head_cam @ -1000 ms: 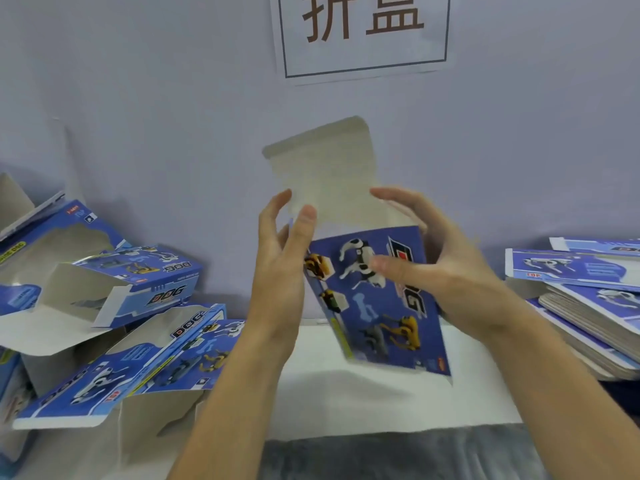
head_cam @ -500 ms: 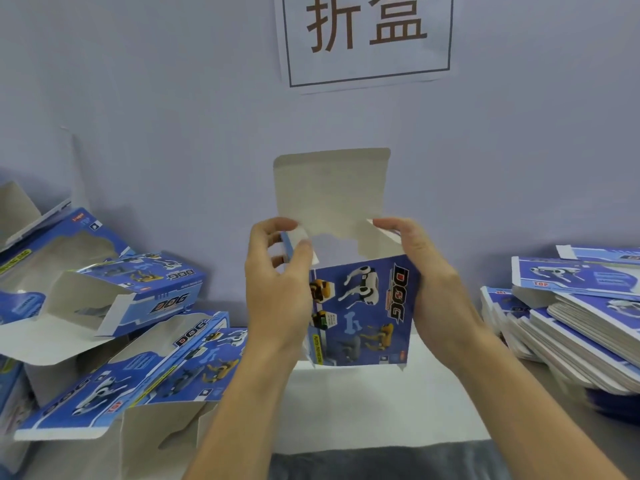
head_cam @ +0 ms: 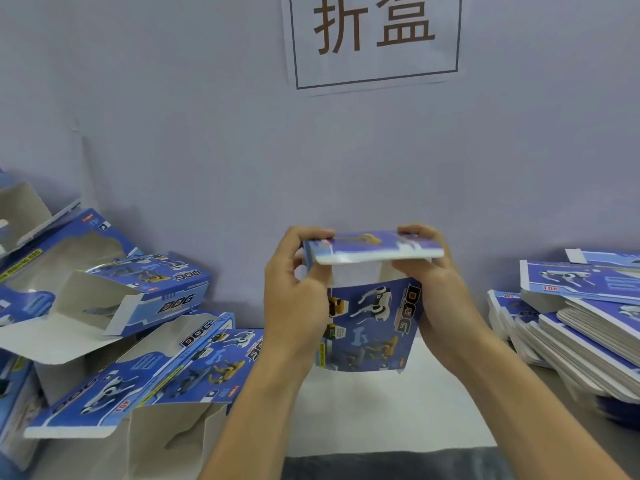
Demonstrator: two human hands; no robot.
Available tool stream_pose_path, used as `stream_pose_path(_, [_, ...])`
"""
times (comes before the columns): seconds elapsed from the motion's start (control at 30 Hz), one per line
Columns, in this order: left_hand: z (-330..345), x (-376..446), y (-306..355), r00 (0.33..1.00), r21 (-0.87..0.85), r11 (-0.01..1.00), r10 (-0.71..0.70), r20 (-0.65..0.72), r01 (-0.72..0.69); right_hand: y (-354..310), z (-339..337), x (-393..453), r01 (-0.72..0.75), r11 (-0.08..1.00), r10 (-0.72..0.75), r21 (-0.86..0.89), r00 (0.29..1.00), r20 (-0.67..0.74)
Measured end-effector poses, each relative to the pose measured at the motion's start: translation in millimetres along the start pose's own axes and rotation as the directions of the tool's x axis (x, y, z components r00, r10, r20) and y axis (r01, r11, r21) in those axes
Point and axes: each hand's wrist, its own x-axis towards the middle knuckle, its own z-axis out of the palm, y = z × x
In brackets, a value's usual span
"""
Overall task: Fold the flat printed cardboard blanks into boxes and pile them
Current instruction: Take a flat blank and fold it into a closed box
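Note:
I hold a blue printed cardboard box point(head_cam: 370, 323) upright above the table, its front showing toy dogs and the word DOG. Its top lid flap point(head_cam: 374, 249) is folded forward and lies nearly level over the opening. My left hand point(head_cam: 294, 299) grips the box's left side, with fingers curled over the flap's left end. My right hand point(head_cam: 436, 289) grips the right side, fingers curled on the flap's right end. A stack of flat blanks point(head_cam: 581, 327) lies at the right. Several folded boxes point(head_cam: 145, 351) are piled at the left.
A white sheet point(head_cam: 381, 410) covers the table under the box, with a dark strip along the near edge. A pale wall stands close behind, carrying a paper sign point(head_cam: 375, 39) with two large characters.
The grey lid flap stood upright one second ago; it has swung forward and down over the opening. Both hands moved up to the flap's ends, and the box stands straighter.

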Motion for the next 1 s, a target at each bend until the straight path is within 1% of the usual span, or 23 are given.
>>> stream_pose_path(0.07, [-4, 0, 3, 1.0, -0.157, 0.987, -0.027, 0.01, 0.028, 0, 0, -3, 0.006, 0.991, -0.015, 0.135, 0.998, 0.065])
stream_pose_path(0.13, [-9, 1, 8, 0.998, -0.319, 0.946, -0.052, 0.036, 0.061, -3, -3, -8, -0.043, 0.948, -0.011, 0.315, 0.986, 0.169])
stream_pose_path(0.17, [-11, 2, 10, 0.997, -0.357, 0.932, -0.061, 0.037, 0.07, -6, -4, -10, -0.076, 0.925, -0.007, 0.373, 0.976, 0.216])
stream_pose_path(0.2, [-13, 2, 12, 0.997, -0.358, 0.931, -0.065, 0.038, 0.074, -8, -4, -12, -0.098, 0.911, -0.004, 0.4, 0.969, 0.246])
stream_pose_path(0.23, [-14, 2, 12, 0.997, -0.31, 0.948, -0.059, 0.047, 0.071, -10, -4, -14, -0.103, 0.91, -0.004, 0.402, 0.967, 0.256])
stream_pose_path(0.3, [-14, 3, 11, 0.996, -0.11, 0.993, -0.028, 0.087, 0.037, -11, -3, -15, -0.071, 0.932, -0.017, 0.355, 0.971, 0.238])
stream_pose_path(0.33, [-14, 3, 11, 0.994, -0.024, 0.999, -0.02, 0.106, 0.022, -11, -2, -14, -0.054, 0.946, -0.021, 0.321, 0.974, 0.226])
stream_pose_path(0.43, [-10, 1, 7, 0.991, 0.108, 0.994, -0.011, 0.135, -0.003, -8, 0, -13, -0.001, 0.985, -0.033, 0.17, 0.98, 0.197])
stream_pose_path(0.5, [-6, -1, 5, 0.994, 0.173, 0.985, -0.014, 0.109, -0.005, -6, 2, -12, 0.054, 0.998, -0.06, 0.04, 0.986, 0.155])
stream_pose_path(0.57, [-7, -2, 5, 0.994, 0.17, 0.985, -0.048, 0.1, 0.031, -3, 4, -13, 0.095, 0.995, -0.093, -0.016, 0.988, 0.124])
stream_pose_path(0.67, [-16, -3, 6, 0.983, 0.144, 0.988, -0.08, 0.168, 0.056, -3, 8, -14, 0.121, 0.991, -0.115, -0.055, 0.987, 0.114])
stream_pose_path(0.73, [-19, -2, 5, 0.98, 0.132, 0.989, -0.083, 0.181, 0.06, -5, 11, -14, 0.13, 0.988, -0.12, -0.084, 0.986, 0.116])
stream_pose_path(0.87, [-12, -2, 2, 0.991, 0.111, 0.994, -0.04, 0.126, 0.026, -8, 14, -16, 0.163, 0.978, -0.154, -0.129, 0.985, 0.079])
stream_pose_path(1.0, [-7, -1, -1, 0.997, 0.12, 0.993, -0.01, 0.082, 0.0, -8, 18, -17, 0.181, 0.975, -0.178, -0.13, 0.983, 0.039])
